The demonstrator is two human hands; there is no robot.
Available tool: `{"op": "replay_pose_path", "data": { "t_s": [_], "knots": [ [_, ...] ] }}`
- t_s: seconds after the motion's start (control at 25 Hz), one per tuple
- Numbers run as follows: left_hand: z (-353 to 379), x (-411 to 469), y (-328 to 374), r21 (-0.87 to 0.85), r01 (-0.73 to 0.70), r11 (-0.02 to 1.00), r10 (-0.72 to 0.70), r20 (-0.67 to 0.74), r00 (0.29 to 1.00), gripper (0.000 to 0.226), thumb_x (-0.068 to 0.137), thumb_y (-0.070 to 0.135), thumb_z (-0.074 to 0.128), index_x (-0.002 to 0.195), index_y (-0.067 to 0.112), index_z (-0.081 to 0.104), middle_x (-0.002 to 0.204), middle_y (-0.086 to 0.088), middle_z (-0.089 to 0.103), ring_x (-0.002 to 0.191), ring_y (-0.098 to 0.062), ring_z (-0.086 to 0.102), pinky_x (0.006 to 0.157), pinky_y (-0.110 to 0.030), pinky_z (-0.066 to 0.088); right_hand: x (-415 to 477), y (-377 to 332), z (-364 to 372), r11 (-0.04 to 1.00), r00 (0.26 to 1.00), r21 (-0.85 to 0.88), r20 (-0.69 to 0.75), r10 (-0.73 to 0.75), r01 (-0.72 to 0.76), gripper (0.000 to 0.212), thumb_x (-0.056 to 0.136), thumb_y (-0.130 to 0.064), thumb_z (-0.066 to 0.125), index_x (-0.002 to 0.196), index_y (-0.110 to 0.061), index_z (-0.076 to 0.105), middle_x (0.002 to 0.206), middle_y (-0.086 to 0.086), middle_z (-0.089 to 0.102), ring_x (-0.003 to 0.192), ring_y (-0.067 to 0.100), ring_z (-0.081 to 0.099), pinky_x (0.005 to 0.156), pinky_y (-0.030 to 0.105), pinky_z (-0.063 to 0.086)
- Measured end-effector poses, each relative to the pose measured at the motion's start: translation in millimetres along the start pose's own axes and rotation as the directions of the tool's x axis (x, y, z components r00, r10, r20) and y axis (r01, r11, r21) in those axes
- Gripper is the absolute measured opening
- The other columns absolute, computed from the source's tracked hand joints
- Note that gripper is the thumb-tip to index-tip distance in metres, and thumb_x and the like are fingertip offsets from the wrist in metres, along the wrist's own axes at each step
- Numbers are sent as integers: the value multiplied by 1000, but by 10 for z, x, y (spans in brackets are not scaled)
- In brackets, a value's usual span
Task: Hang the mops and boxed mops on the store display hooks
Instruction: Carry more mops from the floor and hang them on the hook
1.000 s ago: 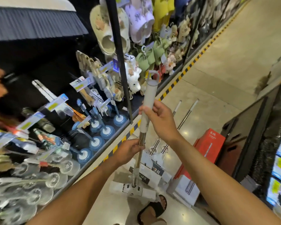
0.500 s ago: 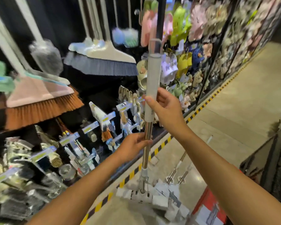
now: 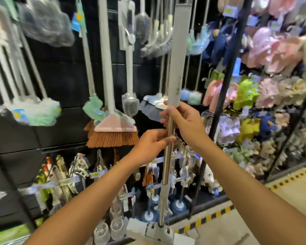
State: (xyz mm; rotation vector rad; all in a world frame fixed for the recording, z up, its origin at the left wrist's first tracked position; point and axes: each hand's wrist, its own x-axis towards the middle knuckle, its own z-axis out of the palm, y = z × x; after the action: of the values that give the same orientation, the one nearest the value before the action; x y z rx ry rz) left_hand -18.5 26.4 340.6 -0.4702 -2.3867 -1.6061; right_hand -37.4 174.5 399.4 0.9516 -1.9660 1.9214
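Observation:
I hold a mop (image 3: 177,55) upright in front of the black display wall (image 3: 60,82). It has a long grey grip on top, a shiny metal pole and a white flat head (image 3: 157,233) at the bottom. My right hand (image 3: 185,119) grips the pole just under the grey grip. My left hand (image 3: 152,144) grips the metal pole slightly lower. The top end of the mop runs out of the frame, so its hanging loop is hidden.
Brooms, among them a pink-and-orange one (image 3: 113,133), dusters and brushes hang on the wall behind the mop. Small goods on hooks with price tags (image 3: 69,181) fill the lower rows. Slippers and plush items (image 3: 272,55) hang at right. A yellow-black floor stripe (image 3: 219,213) edges the shelf.
The mop has risen along the display wall, and the view has tilted upward with it. Both hands keep their grip, now closer together on the pole.

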Motion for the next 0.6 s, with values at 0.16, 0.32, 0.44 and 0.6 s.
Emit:
{"op": "replay_pose_path", "data": {
  "t_s": [0.16, 0.32, 0.44, 0.6],
  "knots": [
    [-222, -257, 238, 19, 28, 999, -25, -153, 988, 13, 103, 21, 64, 103, 17, 76, 101, -7, 81, 102, -23, 77, 103, -52, 56, 89, -259, 204, 997, 990, 73, 134, -39, 29, 15, 107, -15, 54, 113, -15, 68, 91, 2, 76, 80, 18, 75, 75, 35, 64],
    [-487, -674, 345, 76, 81, 994, -58, -270, 961, 22, 104, 21, 63, 110, 5, 76, 103, -11, 81, 101, -22, 76, 100, -47, 58, 50, -431, 571, 987, 967, 162, 251, -51, 10, 15, 107, -18, 54, 113, -17, 68, 89, 0, 77, 79, 17, 75, 73, 30, 62],
    [-718, -1116, 348, 133, 108, 985, -56, -347, 936, 22, 103, 24, 64, 103, 6, 77, 94, -11, 79, 90, -24, 75, 90, -44, 61, -91, -516, 952, 970, 942, 241, 331, -61, -22, 14, 105, -21, 57, 109, -17, 70, 90, 1, 77, 78, 17, 74, 72, 31, 62],
    [-1018, -1867, 207, 100, 184, 978, -118, -462, 879, 17, 99, 27, 68, 88, 25, 81, 88, -1, 80, 83, -12, 71, 82, -40, 56, -426, -555, 1648, 920, 879, 362, 475, -42, -151, 14, 103, -21, 59, 110, -21, 71, 91, 5, 76, 78, 21, 71, 77, 43, 60]
  ]
}}
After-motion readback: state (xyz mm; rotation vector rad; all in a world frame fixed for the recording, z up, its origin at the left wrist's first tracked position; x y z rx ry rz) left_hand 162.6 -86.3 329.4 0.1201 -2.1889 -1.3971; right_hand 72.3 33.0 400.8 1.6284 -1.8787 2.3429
